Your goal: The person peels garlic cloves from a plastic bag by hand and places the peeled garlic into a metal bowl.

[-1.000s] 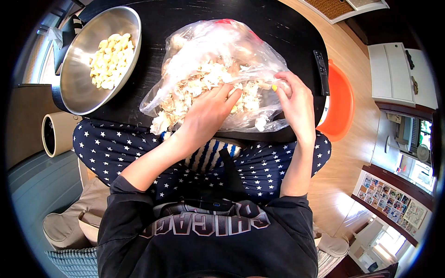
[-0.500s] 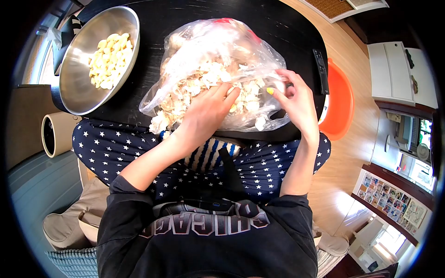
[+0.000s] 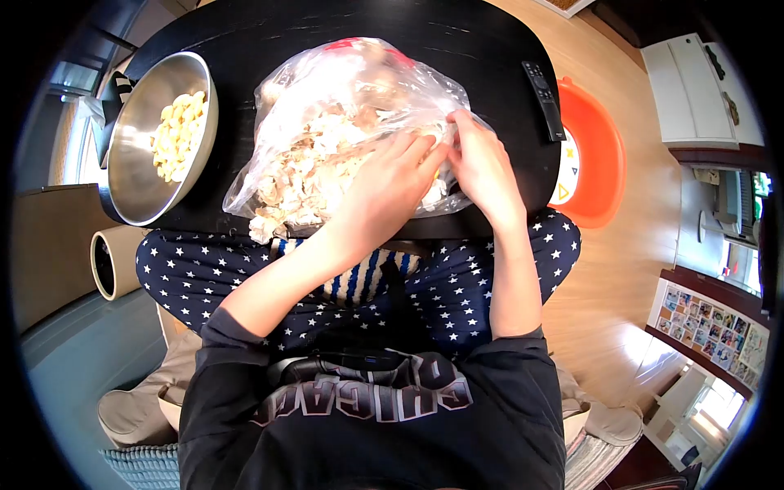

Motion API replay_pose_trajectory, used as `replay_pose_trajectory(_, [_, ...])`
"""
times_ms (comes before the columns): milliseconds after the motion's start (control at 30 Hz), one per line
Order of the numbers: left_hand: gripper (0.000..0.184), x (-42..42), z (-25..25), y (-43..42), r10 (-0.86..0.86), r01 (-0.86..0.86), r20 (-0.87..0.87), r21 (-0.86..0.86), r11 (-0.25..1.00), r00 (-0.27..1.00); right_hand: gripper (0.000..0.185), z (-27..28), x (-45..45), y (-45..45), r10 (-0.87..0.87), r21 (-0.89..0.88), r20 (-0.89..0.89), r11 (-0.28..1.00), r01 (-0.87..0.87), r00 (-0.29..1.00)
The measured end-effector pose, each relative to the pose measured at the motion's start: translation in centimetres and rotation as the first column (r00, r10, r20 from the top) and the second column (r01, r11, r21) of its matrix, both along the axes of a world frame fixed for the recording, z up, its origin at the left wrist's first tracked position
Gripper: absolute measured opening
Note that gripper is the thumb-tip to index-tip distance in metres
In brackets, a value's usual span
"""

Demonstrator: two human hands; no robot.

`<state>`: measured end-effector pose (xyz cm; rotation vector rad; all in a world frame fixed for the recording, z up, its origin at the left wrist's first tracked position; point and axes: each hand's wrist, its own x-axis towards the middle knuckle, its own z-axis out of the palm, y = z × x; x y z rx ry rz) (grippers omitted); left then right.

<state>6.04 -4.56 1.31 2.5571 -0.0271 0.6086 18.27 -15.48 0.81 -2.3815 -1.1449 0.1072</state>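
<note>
A clear plastic bag [image 3: 282, 102] lies on the black table in front of me, its mouth towards me. Papery garlic skins [image 3: 302, 167] fill its near part and spill over the lip. My left hand [image 3: 390, 184] reaches over the skins with fingers bent and close together; whatever they hold is hidden. Beside it, my right hand [image 3: 486, 167] has its thumb and fingers closed on the bag's right side. The two hands' fingertips nearly meet. To the left, a steel bowl [image 3: 135, 175] holds many peeled garlic cloves [image 3: 178, 135].
A black remote control [image 3: 542, 98] lies at the table's right edge. Beyond it on the floor stands an orange tub [image 3: 600, 163]. A cream cylindrical container [image 3: 122, 260] is at the left by my knee. My crossed legs press close to the table's near edge.
My right hand has moved left and inward, closer to my left hand, and now grips the bag. The left hand has shifted slightly up from the skins. The view has turned a little.
</note>
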Motion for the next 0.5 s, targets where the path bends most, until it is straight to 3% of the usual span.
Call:
replay_pose_trajectory(67, [0.022,1.2,-1.1,-0.5,0.018,-0.006,-0.088,0.131,0.991,0.996,0.029,0.1,0.5,0.0,-0.055,-0.042,-0.13,0.998,0.05,0.99])
replay_pose_trajectory(100, [0.018,1.3,-1.2,-0.5,0.022,0.003,-0.134,0.182,0.983,0.991,0.026,0.2,0.6,-0.2,-0.055,0.031,-0.068,0.998,0.058,0.996])
replay_pose_trajectory(267, [0.014,1.3,-2.0,0.0,0.009,0.038,-0.198,0.236,0.971,0.98,0.021,1.9,1.0,-0.8,-0.045,0.092,-0.194,0.994,0.064,0.98])
replay_pose_trajectory(333, [0.013,1.4,-1.9,0.0,0.004,0.006,-0.069,0.147,0.989,0.998,0.018,2.2,1.1,-0.6,0.016,0.181,-0.365,0.982,0.054,0.931])
replay_pose_trajectory(367, [0.013,1.3,-1.5,-0.2,-0.002,0.013,-0.072,0.15,0.989,0.997,0.018,2.4,1.0,-0.5,0.011,0.184,-0.368,0.981,0.061,0.93])
replay_pose_trajectory(433, [0.019,1.5,0.4,-0.7,0.131,-0.135,-0.167,-0.01,0.991,0.977,0.017,2.5,0.9,-0.4,0.208,0.356,-0.541,0.935,-0.002,0.815])
replay_pose_trajectory(467, [0.019,1.6,0.5,-0.9,0.124,-0.128,-0.167,-0.01,0.992,0.978,0.017,2.3,1.1,-0.4,0.202,0.356,-0.541,0.934,0.005,0.816])
replay_pose_trajectory(500, [0.02,1.8,0.5,-0.9,0.205,-0.227,-0.222,-0.077,0.971,0.953,0.017,2.0,1.2,-0.4,0.221,0.381,-0.566,0.924,0.015,0.794])
